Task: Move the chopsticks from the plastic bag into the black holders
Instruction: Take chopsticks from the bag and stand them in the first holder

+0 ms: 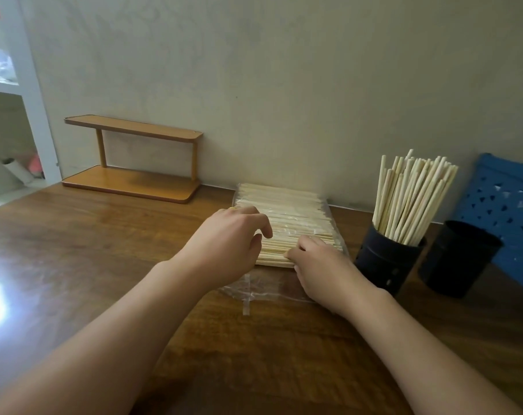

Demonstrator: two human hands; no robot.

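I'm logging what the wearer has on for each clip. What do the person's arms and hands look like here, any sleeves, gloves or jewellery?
Both forearms are bare as far as the picture shows, with no sleeves in view. Neither the left hand nor the right hand wears a glove. No watch or bracelet shows at either wrist. A small yellowish band, probably a ring, shows on a finger of the left hand.

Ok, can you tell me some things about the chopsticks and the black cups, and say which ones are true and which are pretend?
1. One black holder has chopsticks standing in it. True.
2. The other black holder is full of chopsticks too. False: no chopsticks stick out of it.
3. Both hands are at the plastic bag of chopsticks. True: left hand, right hand.
4. The orange shelf holds chopsticks. False: nothing sits on it.
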